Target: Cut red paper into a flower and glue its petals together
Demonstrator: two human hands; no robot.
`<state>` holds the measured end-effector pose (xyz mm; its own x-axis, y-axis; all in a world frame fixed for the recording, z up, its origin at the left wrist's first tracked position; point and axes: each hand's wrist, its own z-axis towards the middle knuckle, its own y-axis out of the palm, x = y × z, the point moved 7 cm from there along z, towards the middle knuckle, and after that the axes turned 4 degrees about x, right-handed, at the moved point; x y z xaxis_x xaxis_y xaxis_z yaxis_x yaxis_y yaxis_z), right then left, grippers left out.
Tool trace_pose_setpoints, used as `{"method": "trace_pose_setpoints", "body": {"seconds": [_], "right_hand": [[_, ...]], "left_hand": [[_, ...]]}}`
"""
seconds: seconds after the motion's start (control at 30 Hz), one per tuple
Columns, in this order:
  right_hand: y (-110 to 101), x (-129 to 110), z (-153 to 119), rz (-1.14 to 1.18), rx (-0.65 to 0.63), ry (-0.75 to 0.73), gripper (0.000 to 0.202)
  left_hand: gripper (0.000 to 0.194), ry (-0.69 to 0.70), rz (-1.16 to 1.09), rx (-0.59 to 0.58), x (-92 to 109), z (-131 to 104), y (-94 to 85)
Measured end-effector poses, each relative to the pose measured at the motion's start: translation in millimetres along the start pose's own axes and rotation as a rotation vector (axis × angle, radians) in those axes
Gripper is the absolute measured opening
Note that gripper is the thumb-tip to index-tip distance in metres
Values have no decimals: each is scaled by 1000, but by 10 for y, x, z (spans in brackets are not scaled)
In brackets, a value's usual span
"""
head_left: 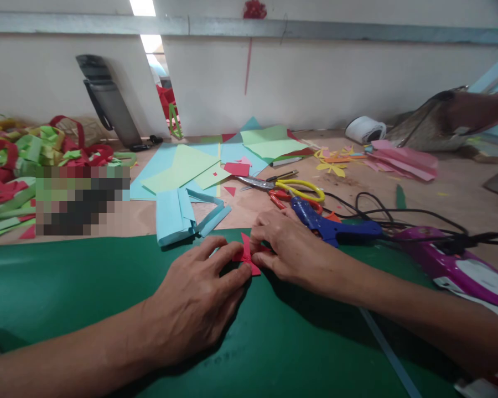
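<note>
Between both hands lies a small red paper piece [248, 254] with pointed ends sticking out, low over the green mat [58, 282]. My left hand [203, 293] pinches its left side with thumb and fingers. From the other side, my right hand [292, 249] grips it with curled fingers, which hide part of the paper. Just beyond the left hand stands a light-blue paper bag [172, 218] with a folded handle. A blue glue gun [315, 221] rests right behind my right hand, beside scissors with yellow handles [302, 188].
Light-green paper sheets [186, 168] and red scraps lie at the back. Green and red paper items [45, 143] pile up at left near a dark bottle [112, 105]. At right are black cords [415, 213], a purple device [460, 265], pink paper [402, 160] and a white roll [365, 130].
</note>
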<state>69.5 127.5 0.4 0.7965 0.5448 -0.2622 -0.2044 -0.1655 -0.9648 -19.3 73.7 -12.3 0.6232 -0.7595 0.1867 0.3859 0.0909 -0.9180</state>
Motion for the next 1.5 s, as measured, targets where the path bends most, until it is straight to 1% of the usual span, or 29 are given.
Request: {"method": "trace_pose_setpoints", "body": {"seconds": [0.1,0.2,0.37,0.5,0.57,0.67,0.77,0.83,1.17,1.2,1.3,1.33,1.5], "right_hand": [[15,-1,5,-2,7,-9,10],[7,-28,4,9,61,-59,8],[-5,-63,-24,51,136,-131,16],[-40,-87,-53,50,197,-173,12],[-42,-104,-57,44,193,-188,14],[-27,-127,-46,16,154,-193,21],[-16,-128,-30,-13,121,-173,28],[-21,-121,-25,-17,124,-164,29],[-9,-101,-45,-9,147,-181,25],[-9,-97,-48,-10,158,-173,23],[-20,-71,-59,-11,206,-143,5],[-21,-63,-62,-4,215,-135,2],[-9,-34,-64,52,176,-125,8]], "left_hand": [[28,19,-5,-3,13,14,1],[28,21,-3,-8,13,19,-1],[27,3,-11,-21,-2,7,6],[27,-21,-6,-4,-17,8,2],[26,-22,-5,-2,-19,11,7],[26,-22,-3,-3,-19,12,12],[25,-19,-1,-6,-15,8,9],[25,-19,3,-8,-13,6,4],[25,-27,2,-10,-9,13,0],[26,-28,3,-15,-9,11,3],[27,-30,7,-14,-11,8,3],[28,-29,6,-12,-11,8,3],[28,-41,11,-20,-23,14,12]]}}
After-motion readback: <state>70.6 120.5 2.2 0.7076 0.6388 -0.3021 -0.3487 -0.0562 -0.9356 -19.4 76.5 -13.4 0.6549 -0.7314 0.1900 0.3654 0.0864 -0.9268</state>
